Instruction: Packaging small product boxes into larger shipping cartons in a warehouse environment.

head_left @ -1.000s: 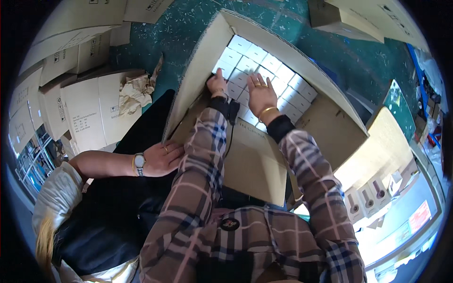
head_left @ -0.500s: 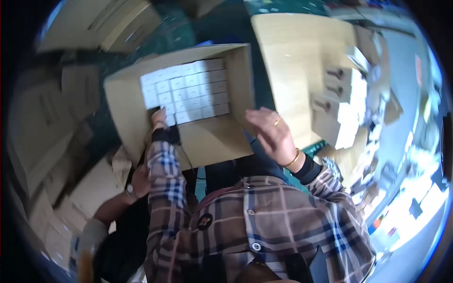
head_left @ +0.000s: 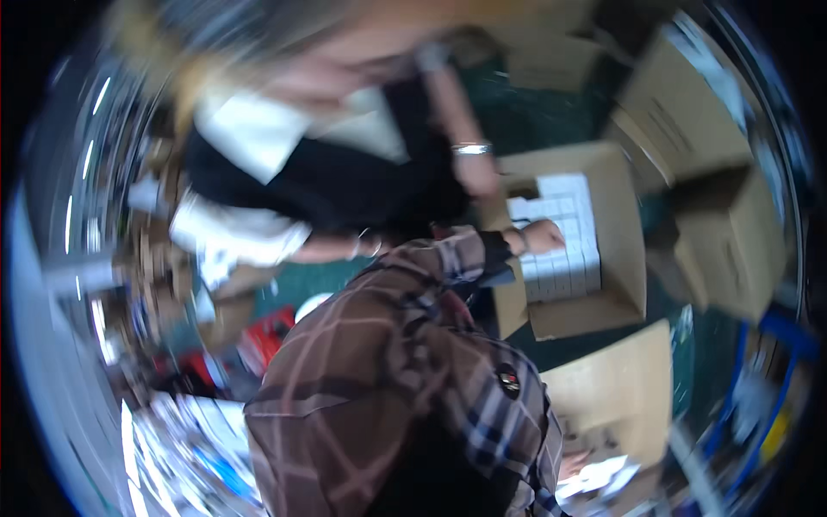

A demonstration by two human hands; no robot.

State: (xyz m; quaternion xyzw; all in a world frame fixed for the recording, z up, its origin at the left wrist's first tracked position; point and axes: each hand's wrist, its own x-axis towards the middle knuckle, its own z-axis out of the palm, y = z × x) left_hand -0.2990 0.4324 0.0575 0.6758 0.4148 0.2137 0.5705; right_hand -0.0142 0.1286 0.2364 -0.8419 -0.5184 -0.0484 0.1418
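Note:
An open brown carton (head_left: 622, 224) holds rows of small white boxes (head_left: 564, 274). Inside it, my left hand (head_left: 543, 235) is over the boxes with its fingers curled. Whether anything is in those fingers is hidden. Most of my right hand (head_left: 573, 464) is behind my sleeve at the lower right. It is close to white boxes (head_left: 603, 476) by the tan board (head_left: 624, 383), and its fingers cannot be made out. Another person's hand (head_left: 478, 177), with a bracelet at the wrist, is by the carton's left edge.
The other person, in a black top (head_left: 327, 189), leans in close from the upper left. More brown cartons (head_left: 732, 246) stand to the right. A red bag (head_left: 267, 336) lies at the left, and a blue frame (head_left: 788, 340) is at the far right.
My view has swung left, so the carton now appears to the right. The other person now fills the upper left. My right hand has left the carton's side for the white boxes.

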